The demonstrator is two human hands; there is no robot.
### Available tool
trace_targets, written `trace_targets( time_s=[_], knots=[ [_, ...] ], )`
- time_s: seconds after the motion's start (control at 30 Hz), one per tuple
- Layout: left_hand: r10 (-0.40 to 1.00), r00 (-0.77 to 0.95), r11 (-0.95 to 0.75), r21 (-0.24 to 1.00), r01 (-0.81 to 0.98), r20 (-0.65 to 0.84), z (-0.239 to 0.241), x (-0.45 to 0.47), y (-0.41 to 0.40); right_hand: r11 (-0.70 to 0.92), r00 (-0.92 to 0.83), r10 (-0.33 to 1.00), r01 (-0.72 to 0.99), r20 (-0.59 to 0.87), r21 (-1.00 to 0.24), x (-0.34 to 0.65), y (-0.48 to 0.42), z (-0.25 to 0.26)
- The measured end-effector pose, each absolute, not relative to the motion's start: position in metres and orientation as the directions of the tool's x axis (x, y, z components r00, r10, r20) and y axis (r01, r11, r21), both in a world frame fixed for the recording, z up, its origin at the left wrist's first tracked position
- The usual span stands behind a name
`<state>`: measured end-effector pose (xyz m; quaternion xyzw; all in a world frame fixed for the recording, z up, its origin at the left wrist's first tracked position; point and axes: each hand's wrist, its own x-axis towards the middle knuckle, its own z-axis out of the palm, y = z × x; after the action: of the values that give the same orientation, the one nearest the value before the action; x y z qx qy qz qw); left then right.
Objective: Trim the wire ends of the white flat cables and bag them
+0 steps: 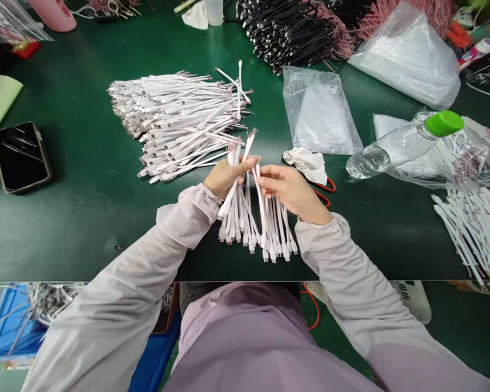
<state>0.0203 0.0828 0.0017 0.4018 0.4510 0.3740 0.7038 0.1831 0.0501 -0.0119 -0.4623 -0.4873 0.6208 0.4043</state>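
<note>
My left hand point(224, 177) and my right hand point(289, 190) are both closed on a bunch of short white flat cables point(255, 228) held above the green table point(85, 179). The plug ends hang down toward the near edge, and the bare wire ends point(239, 144) stick up between my fingers. My left thumb and fingers pinch one cable that slants up to the right. Just beyond my hands lies a large pile of the same white cables point(175, 122).
A phone point(21, 157) lies at the left. A tipped clear bottle with a green cap point(400, 144), plastic bags point(320, 111), a crumpled tissue point(308, 163) and more white cables point(473, 228) are at the right. Black and pink cable heaps point(302, 30) are behind.
</note>
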Motion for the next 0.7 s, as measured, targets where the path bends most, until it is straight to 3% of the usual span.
trace_targets(
  time_s=[0.17,0.43,0.6,0.63,0.7],
  knots=[
    [0.902,0.262,0.347,0.937,0.03,-0.342,0.007,0.005,0.084,-0.034,-0.11,0.992,0.225,-0.06,-0.974,0.185,0.046,-0.007],
    [0.783,0.48,0.272,0.912,0.307,-0.395,0.003,0.012,0.068,0.01,-0.071,0.997,0.346,-0.015,-0.938,0.183,0.047,-0.004],
    [0.804,0.457,0.268,0.917,0.294,-0.381,0.005,0.014,0.065,0.083,0.068,0.985,0.626,0.16,-0.775,0.186,0.037,0.004],
    [0.811,0.449,0.285,0.923,0.258,-0.375,0.006,0.012,0.067,0.086,0.015,0.992,0.644,0.125,-0.76,0.187,0.033,0.007],
    [0.824,0.438,0.319,0.933,0.167,-0.36,0.008,0.009,0.069,0.058,-0.214,0.972,0.607,-0.093,-0.793,0.187,0.026,0.012]
  ],
)
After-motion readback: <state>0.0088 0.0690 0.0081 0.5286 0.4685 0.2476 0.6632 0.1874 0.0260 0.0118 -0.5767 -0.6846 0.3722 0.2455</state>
